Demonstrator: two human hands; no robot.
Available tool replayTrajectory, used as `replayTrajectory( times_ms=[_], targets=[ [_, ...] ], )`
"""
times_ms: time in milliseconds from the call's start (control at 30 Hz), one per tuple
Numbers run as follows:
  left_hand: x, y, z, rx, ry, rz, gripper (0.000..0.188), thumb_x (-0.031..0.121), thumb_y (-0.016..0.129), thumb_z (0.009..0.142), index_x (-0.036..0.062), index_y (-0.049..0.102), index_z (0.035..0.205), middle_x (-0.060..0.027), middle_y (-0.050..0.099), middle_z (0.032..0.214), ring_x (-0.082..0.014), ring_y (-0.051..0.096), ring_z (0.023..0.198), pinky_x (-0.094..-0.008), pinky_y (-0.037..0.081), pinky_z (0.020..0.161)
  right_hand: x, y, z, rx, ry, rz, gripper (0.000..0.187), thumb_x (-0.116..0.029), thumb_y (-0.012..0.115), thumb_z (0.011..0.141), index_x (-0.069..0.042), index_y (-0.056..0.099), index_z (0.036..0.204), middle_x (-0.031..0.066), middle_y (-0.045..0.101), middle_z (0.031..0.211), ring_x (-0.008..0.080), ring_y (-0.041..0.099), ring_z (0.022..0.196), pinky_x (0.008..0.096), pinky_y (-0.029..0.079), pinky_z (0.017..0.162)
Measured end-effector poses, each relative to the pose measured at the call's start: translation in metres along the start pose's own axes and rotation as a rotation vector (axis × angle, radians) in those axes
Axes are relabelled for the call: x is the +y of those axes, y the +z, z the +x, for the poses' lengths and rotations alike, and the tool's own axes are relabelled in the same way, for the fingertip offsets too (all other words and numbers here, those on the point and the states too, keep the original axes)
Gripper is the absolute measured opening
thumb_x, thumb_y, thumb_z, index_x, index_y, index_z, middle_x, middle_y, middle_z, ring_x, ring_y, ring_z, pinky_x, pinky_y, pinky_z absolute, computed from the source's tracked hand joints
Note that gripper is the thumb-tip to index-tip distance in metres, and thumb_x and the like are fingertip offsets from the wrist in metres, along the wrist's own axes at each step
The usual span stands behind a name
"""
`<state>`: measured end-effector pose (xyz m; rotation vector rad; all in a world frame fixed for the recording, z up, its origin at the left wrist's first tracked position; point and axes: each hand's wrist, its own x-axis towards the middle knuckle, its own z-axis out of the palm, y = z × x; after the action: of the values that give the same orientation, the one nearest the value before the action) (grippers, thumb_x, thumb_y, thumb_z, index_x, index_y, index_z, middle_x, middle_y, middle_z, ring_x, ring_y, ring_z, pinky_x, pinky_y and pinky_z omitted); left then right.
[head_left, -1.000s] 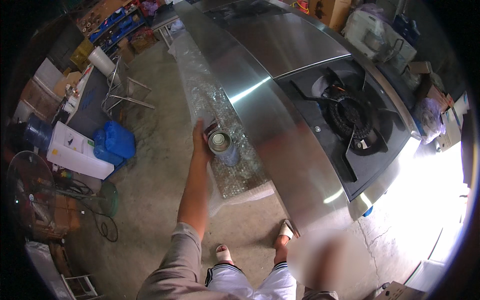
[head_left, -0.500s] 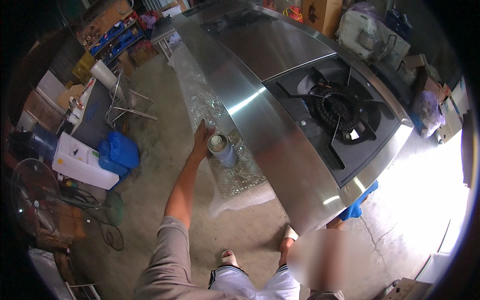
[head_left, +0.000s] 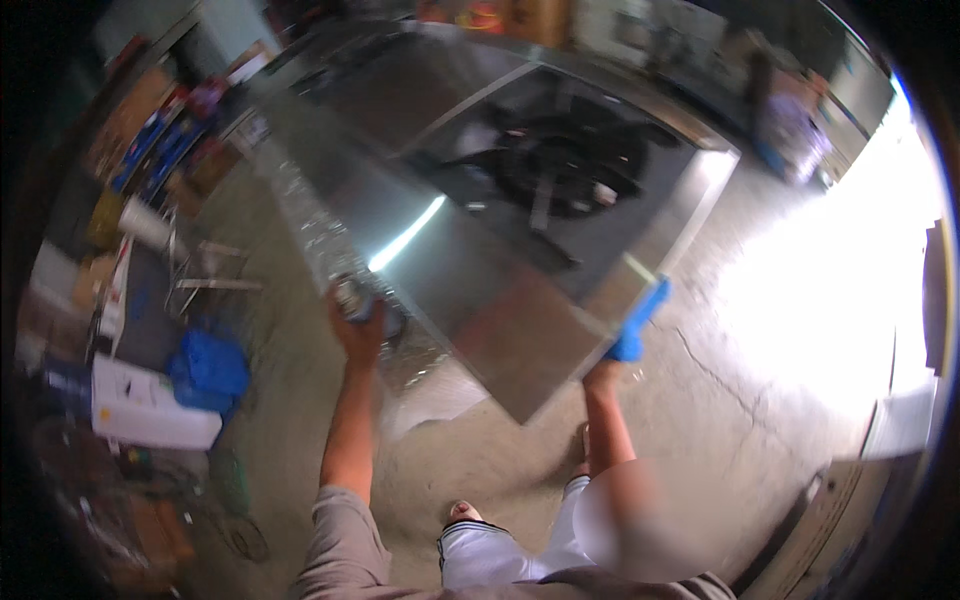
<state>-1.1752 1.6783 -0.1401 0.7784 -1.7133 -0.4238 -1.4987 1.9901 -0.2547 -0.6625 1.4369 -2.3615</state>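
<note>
A steel cooktop unit (head_left: 520,330) with a black gas burner (head_left: 570,165) fills the middle of the head view, smeared by motion. At its left edge my left hand (head_left: 355,330) is closed around a can (head_left: 392,322) with a rounded top, like a spray can. The can is over the clear bubble wrap (head_left: 320,235) beside the steel edge; whether it still touches the wrap I cannot tell. My right hand (head_left: 603,374) is by the cooktop's near right side, closed on a blue cloth (head_left: 640,322). The cooktop's edge and the cloth partly hide its fingers.
On the left are a blue plastic container (head_left: 208,368), a white box (head_left: 150,405) and a metal-legged stool (head_left: 195,275). Shelving with blue bins (head_left: 155,140) stands farther back. Cardboard (head_left: 830,520) leans at the lower right. The concrete floor has a crack (head_left: 715,375).
My left hand has closed around the can it was beside. My right hand and the blue cloth show more beyond the cooktop's near side. The whole view has shifted and blurred.
</note>
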Motion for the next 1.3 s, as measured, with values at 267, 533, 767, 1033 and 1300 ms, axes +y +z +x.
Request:
replayTrajectory(
  times_ms=[267, 533, 767, 1033, 1300],
  targets=[
    [0.314, -0.044, -0.070, 0.000, 0.196, -0.094, 0.085, 0.034, 0.077, 0.090, 0.0078, 0.022, 0.149, -0.0320, 0.049, 0.139, -0.0357, 0.064, 0.101, -0.0469, 0.062, 0.083, -0.067, 0.037, 0.013, 0.133, -0.298, -0.363, 0.079, -0.027, 0.047, 0.105, 0.005, 0.005, 0.164, 0.0241, 0.006, 0.172, 0.0345, 0.007, 0.160, 0.0387, 0.008, 0.129],
    [0.451, 0.175, -0.181, -0.636, 0.220, -0.271, 0.074, 0.024, 0.084, 0.081, 0.0033, 0.044, 0.139, -0.0272, 0.058, 0.128, -0.0342, 0.067, 0.097, -0.0439, 0.057, 0.082, -0.046, 0.017, 0.004, 0.152, -0.089, -0.380, 0.075, -0.031, 0.044, 0.108, 0.003, 0.007, 0.164, 0.0213, 0.005, 0.173, 0.0301, 0.002, 0.161, 0.0359, 0.007, 0.129],
    [0.443, 0.296, -0.177, -0.586, 0.060, -0.009, 0.069, 0.017, 0.081, 0.082, -0.0010, 0.044, 0.138, -0.0239, 0.057, 0.123, -0.0391, 0.062, 0.105, -0.0464, 0.052, 0.091, -0.060, 0.010, -0.013, 0.015, -0.108, -0.328, 0.076, -0.030, 0.047, 0.105, 0.003, 0.010, 0.163, 0.0230, 0.007, 0.172, 0.0329, 0.002, 0.160, 0.0393, 0.006, 0.129],
    [0.443, 0.349, -0.178, -0.438, -0.008, 0.029, 0.068, 0.019, 0.078, 0.087, -0.0010, 0.040, 0.139, -0.0264, 0.057, 0.118, -0.0419, 0.063, 0.101, -0.0504, 0.051, 0.088, -0.059, -0.007, -0.007, -0.039, -0.105, -0.318, 0.077, -0.029, 0.051, 0.102, 0.004, 0.014, 0.161, 0.0250, 0.008, 0.171, 0.0360, 0.002, 0.159, 0.0431, 0.005, 0.128],
    [0.440, 0.356, -0.173, -0.411, 0.016, 0.103, 0.066, 0.022, 0.077, 0.088, 0.0006, 0.040, 0.138, -0.0267, 0.057, 0.120, -0.0411, 0.062, 0.106, -0.0496, 0.048, 0.093, -0.061, -0.007, -0.006, -0.090, -0.097, -0.304, 0.079, -0.027, 0.054, 0.098, 0.004, 0.018, 0.160, 0.0270, 0.010, 0.170, 0.0392, 0.002, 0.159, 0.0469, 0.005, 0.128]
  ],
)
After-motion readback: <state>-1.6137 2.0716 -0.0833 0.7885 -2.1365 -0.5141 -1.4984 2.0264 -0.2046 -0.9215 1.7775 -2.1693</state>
